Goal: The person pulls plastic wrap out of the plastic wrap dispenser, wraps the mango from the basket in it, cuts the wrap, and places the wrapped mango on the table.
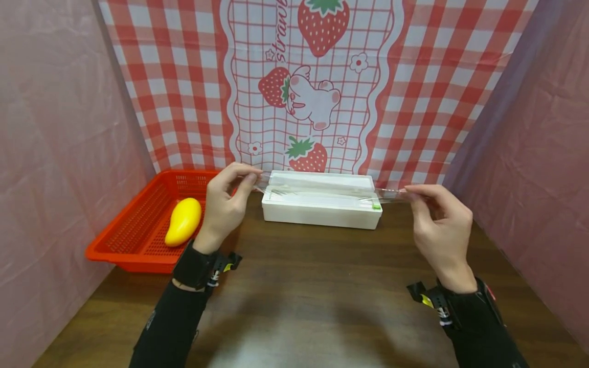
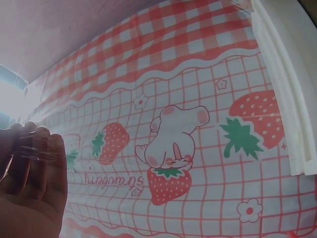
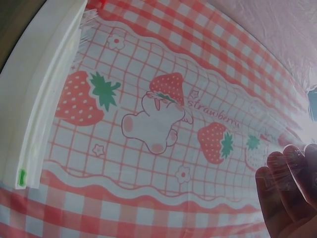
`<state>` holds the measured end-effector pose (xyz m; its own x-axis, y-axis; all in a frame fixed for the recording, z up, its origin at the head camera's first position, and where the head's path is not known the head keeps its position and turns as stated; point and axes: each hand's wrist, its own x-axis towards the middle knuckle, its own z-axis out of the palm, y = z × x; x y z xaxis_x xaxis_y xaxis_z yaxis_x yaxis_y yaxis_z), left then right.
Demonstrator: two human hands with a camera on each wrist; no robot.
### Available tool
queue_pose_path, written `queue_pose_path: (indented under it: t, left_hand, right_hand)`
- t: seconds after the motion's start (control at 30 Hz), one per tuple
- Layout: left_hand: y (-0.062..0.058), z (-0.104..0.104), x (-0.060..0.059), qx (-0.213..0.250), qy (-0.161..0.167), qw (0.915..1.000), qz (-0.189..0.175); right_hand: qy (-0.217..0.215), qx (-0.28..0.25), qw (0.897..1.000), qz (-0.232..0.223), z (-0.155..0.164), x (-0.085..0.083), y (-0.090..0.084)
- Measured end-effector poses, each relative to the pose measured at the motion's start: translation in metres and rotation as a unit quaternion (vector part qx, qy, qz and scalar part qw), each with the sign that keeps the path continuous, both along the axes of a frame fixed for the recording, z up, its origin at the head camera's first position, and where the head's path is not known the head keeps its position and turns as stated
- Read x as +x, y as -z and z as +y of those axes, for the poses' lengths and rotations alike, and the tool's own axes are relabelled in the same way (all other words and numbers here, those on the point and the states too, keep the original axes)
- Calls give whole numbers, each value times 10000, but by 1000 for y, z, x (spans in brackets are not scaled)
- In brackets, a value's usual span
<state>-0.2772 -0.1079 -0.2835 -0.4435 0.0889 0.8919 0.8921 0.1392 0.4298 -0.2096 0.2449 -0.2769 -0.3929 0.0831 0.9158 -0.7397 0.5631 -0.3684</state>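
A long white cling film box point(image 1: 322, 215) with a small green tab at its right front stands at the back of the table. Clear cling film point(image 1: 390, 194) stretches sideways across the top of the box, between both hands. My left hand point(image 1: 226, 204) pinches the film's left end between thumb and fingers, just left of the box. At the right end, my right hand point(image 1: 440, 225) pinches the film the same way. Each wrist view shows fingers with shiny film over them: the left fingers point(image 2: 35, 163) and the right fingers point(image 3: 285, 183).
A red plastic basket point(image 1: 124, 240) sits at the left of the brown table point(image 1: 313, 286), and a yellow mango point(image 1: 183, 222) lies in it. Behind the box hangs a strawberry-print checked cloth point(image 1: 313, 102). Pink curtains point(image 1: 60, 128) flank the table on both sides.
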Motion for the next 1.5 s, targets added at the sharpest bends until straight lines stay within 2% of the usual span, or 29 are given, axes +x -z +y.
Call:
queue_pose_path:
  t: [0.2, 0.47, 0.7, 0.9, 1.03, 1.2, 1.5]
  left_hand:
    - [2, -2, 2, -75, 113, 9999, -65]
    - [4, -2, 1, -107, 202, 9993, -302]
    - [13, -3, 4, -217, 146, 9972, -706]
    - [18, -5, 6, -409, 398, 9923, -1100]
    - [24, -3, 4, -706, 750, 9853, -1363]
    - [37, -1, 4, -1294, 945, 9725, -1689]
    - [56, -1, 5, -2306, 1382, 9375, -2209]
  right_hand:
    - [-50, 159, 9998, -66, 0, 3, -1]
    - [-388, 347, 9985, -155, 4, 0, 5]
    - [-434, 522, 9967, -436, 6, -1, 12]
    - [-575, 791, 9924, -744, 11, 3, 16]
    - [-717, 1018, 9874, -980, 14, 4, 20]
    - [-1036, 1312, 9748, -1473, 20, 5, 27]
    - [-1613, 1945, 9431, -2161, 25, 1, 47]
